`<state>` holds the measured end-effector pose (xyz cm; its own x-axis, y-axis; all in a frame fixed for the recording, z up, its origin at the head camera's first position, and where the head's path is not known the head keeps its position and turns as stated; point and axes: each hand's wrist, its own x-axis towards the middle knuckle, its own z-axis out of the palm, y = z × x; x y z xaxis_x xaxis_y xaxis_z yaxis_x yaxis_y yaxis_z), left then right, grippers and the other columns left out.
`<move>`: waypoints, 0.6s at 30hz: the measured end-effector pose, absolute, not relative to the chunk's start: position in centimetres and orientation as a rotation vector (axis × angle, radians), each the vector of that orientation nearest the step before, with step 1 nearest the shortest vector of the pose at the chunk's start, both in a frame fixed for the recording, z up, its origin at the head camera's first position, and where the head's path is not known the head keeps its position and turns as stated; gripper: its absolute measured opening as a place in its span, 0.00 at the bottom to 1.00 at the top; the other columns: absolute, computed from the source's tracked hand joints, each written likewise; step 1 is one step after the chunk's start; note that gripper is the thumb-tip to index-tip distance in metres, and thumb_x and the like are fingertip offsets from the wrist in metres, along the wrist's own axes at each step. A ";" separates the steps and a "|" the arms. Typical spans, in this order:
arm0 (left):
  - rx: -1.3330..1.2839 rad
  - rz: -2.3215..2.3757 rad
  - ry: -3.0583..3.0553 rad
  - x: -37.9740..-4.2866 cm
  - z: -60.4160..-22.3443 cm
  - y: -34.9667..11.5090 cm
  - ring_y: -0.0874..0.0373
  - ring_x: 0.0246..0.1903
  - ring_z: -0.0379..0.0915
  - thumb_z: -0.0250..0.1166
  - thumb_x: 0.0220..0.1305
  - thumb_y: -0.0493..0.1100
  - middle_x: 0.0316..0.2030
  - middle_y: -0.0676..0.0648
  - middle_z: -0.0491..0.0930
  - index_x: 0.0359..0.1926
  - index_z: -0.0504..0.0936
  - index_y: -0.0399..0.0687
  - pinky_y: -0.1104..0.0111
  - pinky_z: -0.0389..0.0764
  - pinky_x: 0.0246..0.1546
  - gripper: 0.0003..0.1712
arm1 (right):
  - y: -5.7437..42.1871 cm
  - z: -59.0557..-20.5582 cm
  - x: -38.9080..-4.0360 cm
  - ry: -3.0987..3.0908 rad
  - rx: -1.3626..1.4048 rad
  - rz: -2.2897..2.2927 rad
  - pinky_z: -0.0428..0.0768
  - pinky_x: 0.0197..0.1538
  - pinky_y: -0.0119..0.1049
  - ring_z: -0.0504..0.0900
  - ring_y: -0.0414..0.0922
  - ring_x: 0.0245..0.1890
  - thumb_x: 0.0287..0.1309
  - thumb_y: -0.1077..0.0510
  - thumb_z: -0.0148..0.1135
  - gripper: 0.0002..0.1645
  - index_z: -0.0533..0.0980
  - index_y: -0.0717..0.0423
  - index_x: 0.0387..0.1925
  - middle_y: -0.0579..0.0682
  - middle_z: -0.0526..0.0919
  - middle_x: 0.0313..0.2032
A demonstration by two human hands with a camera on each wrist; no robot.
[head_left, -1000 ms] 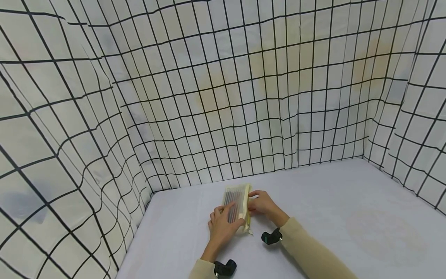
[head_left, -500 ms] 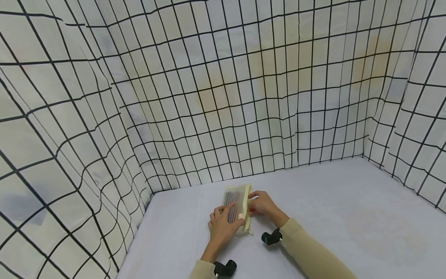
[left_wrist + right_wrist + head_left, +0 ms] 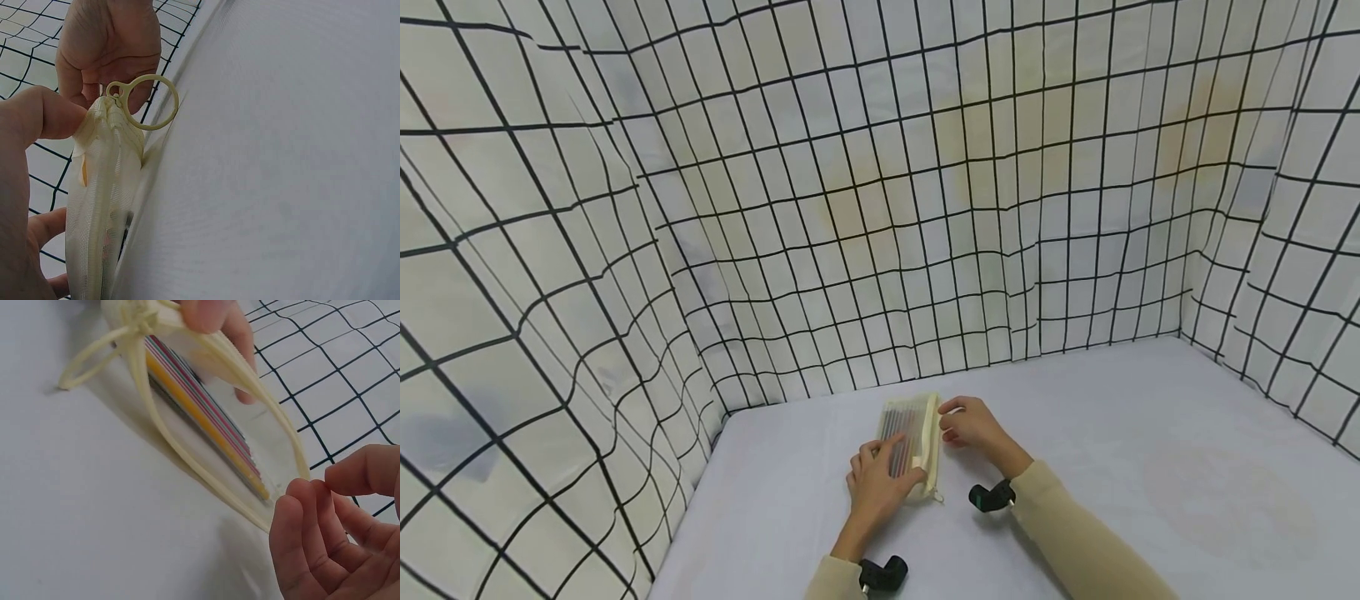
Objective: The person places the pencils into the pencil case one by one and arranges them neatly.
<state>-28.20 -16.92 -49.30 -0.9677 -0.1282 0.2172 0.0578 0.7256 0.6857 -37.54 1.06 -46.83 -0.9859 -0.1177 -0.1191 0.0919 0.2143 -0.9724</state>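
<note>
A pale yellow, see-through zip pouch (image 3: 910, 414) stands tilted on its side on the white table. My left hand (image 3: 874, 490) grips its near part, thumb at the zip edge and fingers spread over the mesh face. Between the parted zip edges lies a row of slim pencils (image 3: 200, 419), yellow, pink and grey-green. A ring pull (image 3: 169, 104) hangs at the near end of the zip. At the far end of the opening is my right hand (image 3: 973, 425), its fingers loosely bent with thumb near the fingertips (image 3: 300, 490); nothing shows in it.
White cloth covers the table (image 3: 1112, 467). Black-lined white curtains (image 3: 880, 250) rise behind it and at both sides. A small black wrist camera (image 3: 883, 575) sits at my left wrist, another black camera (image 3: 992, 497) at the right.
One second ago a yellow stick showed at the pouch's right edge by my right hand; it has gone from there. My right hand has drawn back slightly right. The left hand keeps its grip.
</note>
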 end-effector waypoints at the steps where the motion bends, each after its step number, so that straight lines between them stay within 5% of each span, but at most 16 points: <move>1: 0.055 -1.072 -2.681 -28.2 -49.3 -16.9 0.43 0.61 0.59 0.70 0.44 0.60 0.62 0.40 0.68 0.68 0.76 0.61 0.42 0.58 0.61 0.45 | 1.2 -46.7 -37.6 2.324 -0.029 -1.862 0.85 0.33 0.35 0.84 0.44 0.29 0.58 0.65 0.60 0.17 0.79 0.63 0.50 0.54 0.84 0.34; 18: -0.063 -0.990 -2.765 -27.8 -49.1 -17.2 0.37 0.66 0.55 0.66 0.53 0.64 0.68 0.33 0.63 0.68 0.78 0.58 0.36 0.55 0.63 0.41 | 3.8 -44.0 -37.1 2.479 -0.288 -1.642 0.86 0.38 0.40 0.84 0.46 0.33 0.64 0.61 0.62 0.17 0.78 0.63 0.53 0.61 0.85 0.41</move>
